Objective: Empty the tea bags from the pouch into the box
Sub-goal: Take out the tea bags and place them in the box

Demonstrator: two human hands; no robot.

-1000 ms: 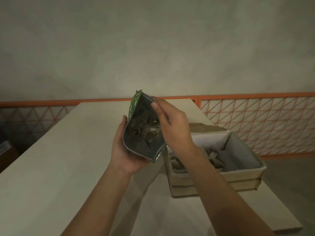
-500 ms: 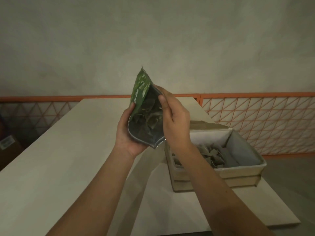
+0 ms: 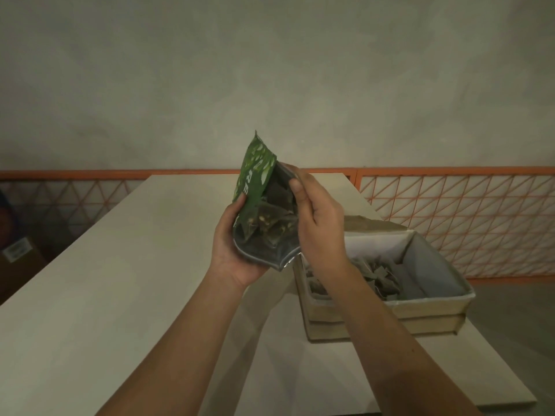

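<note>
— What has changed over the last second?

— I've lifted the green tea pouch point(image 3: 255, 187) higher and stood it more upright, its mouth turned back toward me. The box point(image 3: 390, 307) has stayed where it was, low on my right, at the near right corner of the pale table point(image 3: 105, 280). So I judge nothing is pouring at this instant; I'm checking what's left inside.

— And what is left?

— Through the opened mouth I see several pyramid tea bags point(image 3: 267, 226) lying against the silver lining. A heap of tea bags point(image 3: 381, 274) already sits in the box, so the job looks partly done, not finished.

— How are your hands set?

— My left hand point(image 3: 231, 250) cups the pouch from below and behind, fingers curled round its lower end, thumb on the green face. My right hand point(image 3: 318, 217) is closed on the pouch's right edge, thumb pressing the rim near the top, holding the mouth spread.

— Where is the pouch relative to the box?

— Held in the air, left of the box and above it, not over its opening. I'd expect to swing it right and tip the mouth down.
</note>
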